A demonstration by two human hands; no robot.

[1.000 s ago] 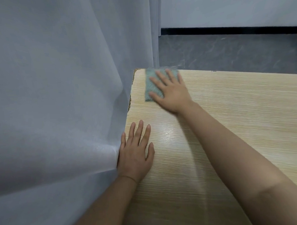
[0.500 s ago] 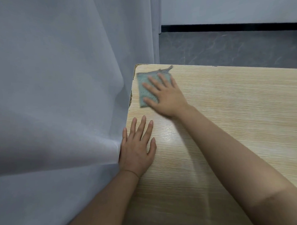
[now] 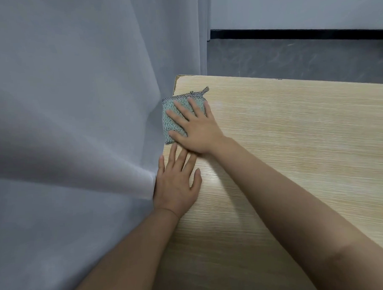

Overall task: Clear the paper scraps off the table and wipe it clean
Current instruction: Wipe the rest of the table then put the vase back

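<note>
A grey curtain (image 3: 71, 128) fills the left side, hanging against the left edge of the table (image 3: 296, 151), whose pale wood top shows no paper scraps in view, so the scrap-clearing looks done and this is probably the wiping stage. The left hand (image 3: 177, 185) lies flat with fingers spread at that edge, touching the curtain, likely to hold the fabric off the wood and steady the body. The right hand (image 3: 196, 127) presses flat, fingers straight, on the green cloth (image 3: 170, 119), which sits at the left edge near the far corner.
</note>
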